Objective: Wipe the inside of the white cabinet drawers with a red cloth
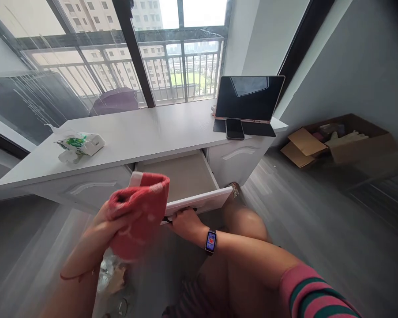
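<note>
A folded red cloth (139, 216) with pale marks is gripped in my left hand (101, 229), raised in front of the cabinet. My right hand (189, 225) has its fingers curled over the dark handle (167, 219) on the front of a white drawer (212, 201). That drawer stands pulled out beneath the white desk top (159, 128), and the part of its inside that shows is bare. The cloth hides the drawer's left front corner. A watch sits on my right wrist.
On the desk lie a pack of tissues (93, 143) at the left, and a tablet (250, 98) with a phone (234, 129) before it at the right. An open cardboard box (361, 145) stands on the floor at right. My knees are close below the drawer. Clear plastic (106, 271) lies low at left.
</note>
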A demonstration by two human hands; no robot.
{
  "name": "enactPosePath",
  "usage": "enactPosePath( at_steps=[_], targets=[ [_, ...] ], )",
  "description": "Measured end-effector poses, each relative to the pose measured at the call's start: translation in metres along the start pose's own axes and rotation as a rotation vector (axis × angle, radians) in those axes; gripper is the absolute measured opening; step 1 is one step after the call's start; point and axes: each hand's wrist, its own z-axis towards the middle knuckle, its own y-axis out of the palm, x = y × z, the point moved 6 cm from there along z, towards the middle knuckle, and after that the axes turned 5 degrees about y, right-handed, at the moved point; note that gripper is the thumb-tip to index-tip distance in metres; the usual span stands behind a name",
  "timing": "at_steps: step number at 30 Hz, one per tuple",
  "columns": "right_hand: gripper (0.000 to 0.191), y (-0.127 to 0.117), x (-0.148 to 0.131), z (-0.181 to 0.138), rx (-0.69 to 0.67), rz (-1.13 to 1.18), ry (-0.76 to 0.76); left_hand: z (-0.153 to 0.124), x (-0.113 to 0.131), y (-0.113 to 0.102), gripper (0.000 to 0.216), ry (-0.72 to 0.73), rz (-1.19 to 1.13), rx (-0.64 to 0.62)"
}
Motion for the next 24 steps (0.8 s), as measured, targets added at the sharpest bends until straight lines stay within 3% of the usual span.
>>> enactPosePath(
  at_steps=[1,2,4,6,9,13,15,20,24],
  targets=[
    [0.034,-0.001,0.0,0.0,0.0,0.002,0.005,0.016,0.015,0.036,0.049,0.095,0.266,-0.296],
    [0.035,-0.002,0.0,0.001,0.001,0.005,0.009,0.029,0.024,0.07,0.039,0.249,0.481,-0.509],
    [0.034,-0.003,0.0,0.001,0.011,0.014,0.021,0.053,0.02,0.121,0.023,0.522,0.774,-0.699],
    [0.033,-0.004,0.0,0.001,0.021,0.023,0.034,0.069,-0.009,0.16,0.025,0.671,1.008,-0.823],
    [0.034,-0.004,0.001,0.001,0.016,0.032,0.044,0.079,-0.069,0.192,0.025,0.586,1.166,-1.044],
    [0.033,-0.003,0.003,0.001,0.03,0.017,0.035,0.066,-0.128,0.196,0.03,0.113,1.096,-1.45],
    [0.034,0.0,0.004,0.001,0.036,0.016,0.032,0.064,-0.135,0.192,0.024,0.038,1.071,-1.459],
    [0.03,0.003,0.003,0.001,0.046,0.026,-0.001,0.067,-0.137,0.191,0.035,0.15,1.099,-1.421],
    [0.029,0.004,0.002,0.002,0.031,0.019,-0.008,0.075,-0.147,0.197,0.057,0.045,1.116,-1.212]
  ],
)
